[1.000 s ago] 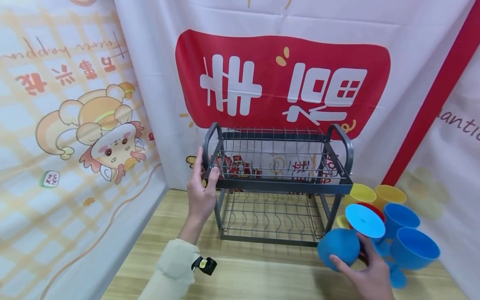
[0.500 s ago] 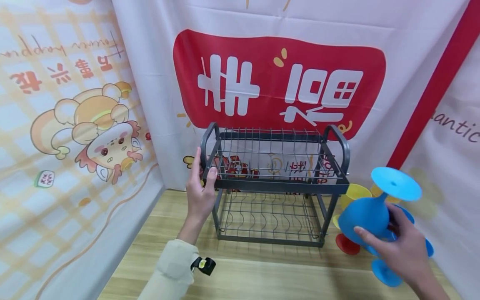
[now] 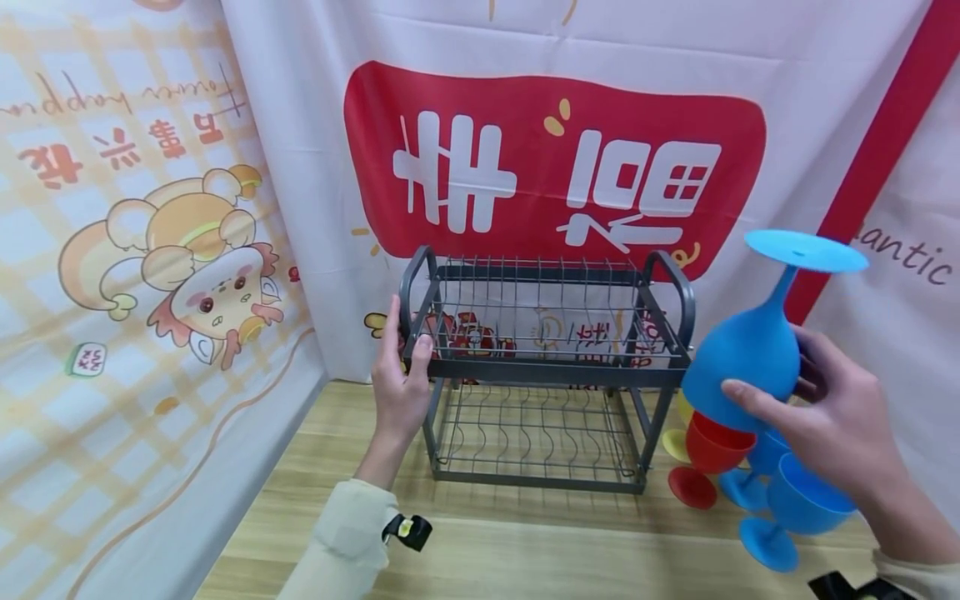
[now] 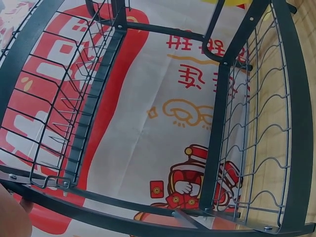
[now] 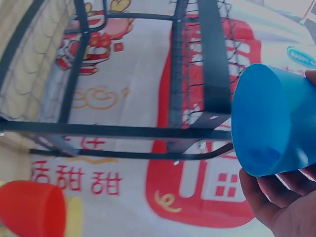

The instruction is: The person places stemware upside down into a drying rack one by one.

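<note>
A pale yellowish desk [image 3: 525,537] with long wood grain carries a dark grey two-tier dish rack [image 3: 547,372] of metal bars and thin wire, standing upright. To the rack's right, stemmed goblets stand mouth-up on round feet: a red goblet [image 3: 720,446] near the rack's front corner, a yellow goblet [image 3: 676,446] partly hidden behind it, a bright blue goblet [image 3: 806,500] nearest the viewer, and a second blue goblet [image 3: 767,454] between that and the red one.

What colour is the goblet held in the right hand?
The goblet in the right hand is blue, seen best in the head view.
</note>
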The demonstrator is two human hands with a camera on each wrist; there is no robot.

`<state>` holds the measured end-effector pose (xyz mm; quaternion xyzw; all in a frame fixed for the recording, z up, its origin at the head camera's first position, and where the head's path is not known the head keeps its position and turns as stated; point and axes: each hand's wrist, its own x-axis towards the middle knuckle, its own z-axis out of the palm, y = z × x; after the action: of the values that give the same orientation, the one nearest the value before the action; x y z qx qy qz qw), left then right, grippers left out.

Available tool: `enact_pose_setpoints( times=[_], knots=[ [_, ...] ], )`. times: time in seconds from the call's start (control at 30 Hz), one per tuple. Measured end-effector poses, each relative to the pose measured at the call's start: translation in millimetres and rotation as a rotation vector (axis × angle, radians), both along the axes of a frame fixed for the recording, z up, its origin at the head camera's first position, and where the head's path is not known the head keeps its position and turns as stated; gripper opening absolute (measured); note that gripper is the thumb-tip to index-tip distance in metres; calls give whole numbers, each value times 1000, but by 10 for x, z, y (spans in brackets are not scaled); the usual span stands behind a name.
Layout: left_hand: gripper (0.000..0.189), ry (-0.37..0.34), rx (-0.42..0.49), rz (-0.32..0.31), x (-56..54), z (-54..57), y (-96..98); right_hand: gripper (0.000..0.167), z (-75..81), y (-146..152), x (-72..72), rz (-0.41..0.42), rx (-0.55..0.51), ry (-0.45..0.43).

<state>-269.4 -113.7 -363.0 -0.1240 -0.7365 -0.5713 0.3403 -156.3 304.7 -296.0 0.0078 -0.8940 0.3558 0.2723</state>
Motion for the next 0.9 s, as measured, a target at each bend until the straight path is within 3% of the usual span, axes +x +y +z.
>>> enact_pose_setpoints(
  times=[0.4, 0.67, 0.9],
  knots=[
    [66, -28, 15, -14, 6, -1, 0, 89, 413, -253, -205, 83, -16, -39],
    [66, -27, 13, -12, 4, -17, 5, 92, 502, -471, -410, 159, -82, 6],
    [66, -28, 3, -14, 9, -6, -4, 93, 552, -727, -702, 182, -73, 30]
  ],
)
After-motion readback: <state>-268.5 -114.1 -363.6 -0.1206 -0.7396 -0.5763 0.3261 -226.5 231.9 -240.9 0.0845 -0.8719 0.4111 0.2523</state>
